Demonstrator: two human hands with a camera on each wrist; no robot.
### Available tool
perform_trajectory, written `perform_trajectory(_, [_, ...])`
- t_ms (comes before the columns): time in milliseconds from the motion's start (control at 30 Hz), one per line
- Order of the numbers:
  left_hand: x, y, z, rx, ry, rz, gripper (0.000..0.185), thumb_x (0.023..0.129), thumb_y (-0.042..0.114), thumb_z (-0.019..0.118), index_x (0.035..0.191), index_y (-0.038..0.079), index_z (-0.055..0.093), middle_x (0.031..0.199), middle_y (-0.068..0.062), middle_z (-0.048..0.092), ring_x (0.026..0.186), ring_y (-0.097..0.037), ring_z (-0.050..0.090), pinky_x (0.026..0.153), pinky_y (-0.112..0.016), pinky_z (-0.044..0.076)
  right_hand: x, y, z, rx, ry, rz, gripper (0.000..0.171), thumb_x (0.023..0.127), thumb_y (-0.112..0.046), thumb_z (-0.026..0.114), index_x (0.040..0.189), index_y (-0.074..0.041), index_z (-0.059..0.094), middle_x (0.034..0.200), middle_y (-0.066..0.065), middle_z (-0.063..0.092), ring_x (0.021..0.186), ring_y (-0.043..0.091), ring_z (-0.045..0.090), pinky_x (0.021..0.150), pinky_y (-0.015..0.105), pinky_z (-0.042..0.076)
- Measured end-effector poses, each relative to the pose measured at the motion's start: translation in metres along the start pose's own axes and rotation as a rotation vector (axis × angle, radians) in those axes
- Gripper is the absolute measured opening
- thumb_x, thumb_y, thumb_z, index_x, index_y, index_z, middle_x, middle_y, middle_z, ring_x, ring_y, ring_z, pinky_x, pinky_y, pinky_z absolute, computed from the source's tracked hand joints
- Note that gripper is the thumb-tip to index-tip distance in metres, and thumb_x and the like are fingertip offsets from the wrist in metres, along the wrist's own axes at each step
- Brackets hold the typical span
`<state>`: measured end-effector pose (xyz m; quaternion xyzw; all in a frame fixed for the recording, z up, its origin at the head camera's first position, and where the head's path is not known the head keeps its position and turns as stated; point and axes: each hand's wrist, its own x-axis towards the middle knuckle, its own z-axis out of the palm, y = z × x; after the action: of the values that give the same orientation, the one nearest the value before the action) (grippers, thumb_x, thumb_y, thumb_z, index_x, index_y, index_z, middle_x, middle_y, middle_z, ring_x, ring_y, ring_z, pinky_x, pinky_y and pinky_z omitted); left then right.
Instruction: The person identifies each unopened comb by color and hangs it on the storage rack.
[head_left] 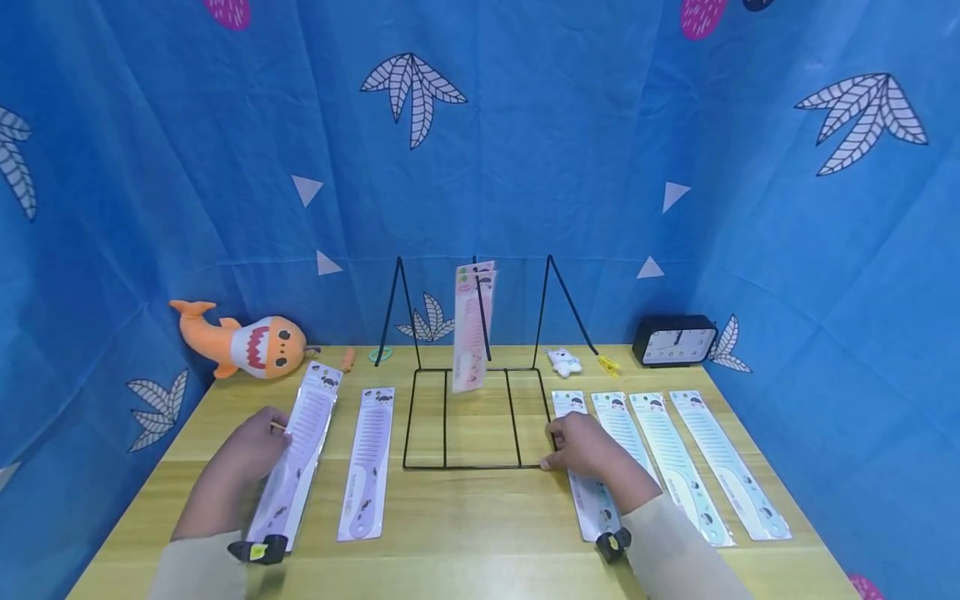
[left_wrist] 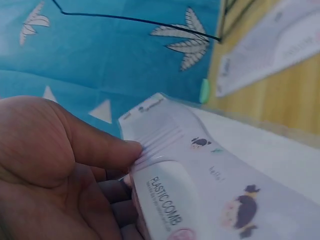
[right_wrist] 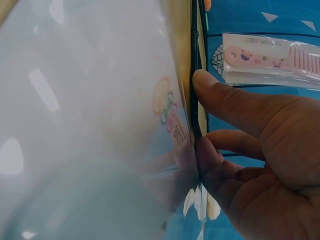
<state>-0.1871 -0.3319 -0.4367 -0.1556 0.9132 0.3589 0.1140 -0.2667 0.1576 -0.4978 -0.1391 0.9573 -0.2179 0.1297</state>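
Note:
My left hand (head_left: 258, 442) pinches a purple plastic comb in a clear packet (head_left: 303, 442) by its left edge. In the left wrist view the thumb presses on the packet's face, and the other fingers are partly hidden behind it. My right hand (head_left: 588, 446) holds the front right corner of a black wire display rack (head_left: 472, 467), with thumb and fingers at the wire. Pink packaged combs (head_left: 471, 333) hang from the rack's middle hook. Below my right hand lies a green packaged comb (head_left: 596, 504), partly covered by it.
Another purple packaged comb (head_left: 366, 462) lies left of the rack. Several green packaged combs (head_left: 678, 458) lie in a row at the right. At the back are an orange plush shark (head_left: 255, 342), a small white plush toy (head_left: 563, 362) and a black clock (head_left: 675, 342).

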Motion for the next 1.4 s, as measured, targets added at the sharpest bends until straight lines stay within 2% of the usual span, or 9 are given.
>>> perform_trajectory(100, [-0.007, 0.008, -0.007, 0.018, 0.018, 0.034, 0.041, 0.113, 0.012, 0.037, 0.149, -0.009, 0.041, 0.129, -0.029, 0.057, 0.112, -0.042, 0.056, 0.088, -0.047, 0.054, 0.0, 0.001, 0.0, -0.008, 0.004, -0.013, 0.035, 0.085, -0.026, 0.096, 0.083, -0.013, 0.063, 0.076, 0.002, 0.049, 0.073, 0.019, 0.05, 0.064, 0.031, 0.036])
perform_trajectory(267, [-0.015, 0.016, -0.016, -0.025, 0.048, 0.115, 0.032, 0.114, 0.01, 0.041, 0.143, -0.005, 0.045, 0.125, -0.025, 0.058, 0.109, -0.038, 0.057, 0.083, -0.041, 0.055, 0.0, 0.001, 0.0, -0.004, -0.012, 0.011, 0.031, 0.085, -0.026, 0.096, 0.088, -0.015, 0.067, 0.08, 0.003, 0.053, 0.078, 0.02, 0.053, 0.067, 0.033, 0.038])
perform_trajectory(400, [-0.02, 0.02, -0.015, -0.162, 0.053, 0.262, 0.028, 0.115, 0.008, 0.045, 0.141, -0.002, 0.049, 0.131, -0.023, 0.061, 0.114, -0.034, 0.06, 0.094, -0.048, 0.064, 0.0, 0.001, 0.0, -0.004, -0.011, 0.008, 0.033, 0.085, -0.026, 0.096, 0.085, -0.015, 0.065, 0.078, 0.003, 0.053, 0.075, 0.02, 0.053, 0.066, 0.033, 0.038])
perform_trajectory(500, [-0.022, 0.02, -0.014, -0.272, 0.036, 0.376, 0.03, 0.116, 0.009, 0.047, 0.144, 0.0, 0.05, 0.137, -0.02, 0.063, 0.116, -0.026, 0.064, 0.1, -0.041, 0.065, 0.001, 0.001, 0.001, 0.008, -0.006, 0.001, 0.035, 0.085, -0.025, 0.096, 0.083, -0.014, 0.063, 0.077, 0.002, 0.051, 0.073, 0.019, 0.051, 0.065, 0.032, 0.038])
perform_trajectory(600, [-0.024, 0.018, -0.014, -0.363, 0.0, 0.496, 0.031, 0.116, 0.009, 0.051, 0.145, 0.001, 0.053, 0.134, -0.009, 0.068, 0.114, -0.017, 0.067, 0.097, -0.029, 0.064, 0.002, 0.001, 0.002, 0.014, -0.006, -0.002, 0.035, 0.084, -0.025, 0.096, 0.082, -0.014, 0.063, 0.076, 0.002, 0.051, 0.074, 0.019, 0.051, 0.065, 0.032, 0.037])
perform_trajectory(733, [-0.023, 0.013, -0.012, -0.456, -0.102, 0.652, 0.032, 0.114, 0.004, 0.054, 0.146, 0.001, 0.056, 0.128, 0.008, 0.073, 0.113, -0.01, 0.07, 0.096, -0.025, 0.063, 0.002, 0.001, 0.003, 0.007, -0.007, -0.003, 0.034, 0.085, -0.025, 0.096, 0.083, -0.015, 0.064, 0.077, 0.002, 0.051, 0.075, 0.019, 0.052, 0.066, 0.033, 0.037])
perform_trajectory(867, [-0.023, 0.016, -0.009, -0.464, -0.192, 0.756, 0.037, 0.112, 0.0, 0.055, 0.149, 0.003, 0.057, 0.13, 0.01, 0.075, 0.115, -0.008, 0.072, 0.097, -0.024, 0.063, 0.001, 0.001, 0.002, 0.005, -0.004, -0.01, 0.036, 0.085, -0.025, 0.096, 0.082, -0.014, 0.062, 0.076, 0.002, 0.05, 0.073, 0.019, 0.051, 0.065, 0.032, 0.036])
perform_trajectory(1167, [-0.021, 0.031, 0.006, -0.397, -0.232, 0.731, 0.013, 0.11, 0.004, 0.061, 0.122, 0.0, 0.065, 0.126, 0.003, 0.074, 0.111, -0.016, 0.072, 0.097, -0.028, 0.063, 0.001, 0.001, 0.0, 0.013, 0.0, -0.007, 0.031, 0.085, -0.024, 0.096, 0.086, -0.014, 0.066, 0.077, 0.002, 0.051, 0.076, 0.019, 0.051, 0.065, 0.032, 0.036])
perform_trajectory(1400, [-0.018, 0.04, 0.016, -0.411, -0.222, 0.677, 0.011, 0.11, 0.005, 0.061, 0.119, 0.001, 0.064, 0.122, -0.006, 0.074, 0.108, -0.019, 0.071, 0.095, -0.03, 0.065, 0.001, 0.0, 0.001, 0.022, -0.002, 0.004, 0.03, 0.085, -0.024, 0.096, 0.087, -0.014, 0.068, 0.079, 0.003, 0.053, 0.077, 0.02, 0.052, 0.067, 0.033, 0.038])
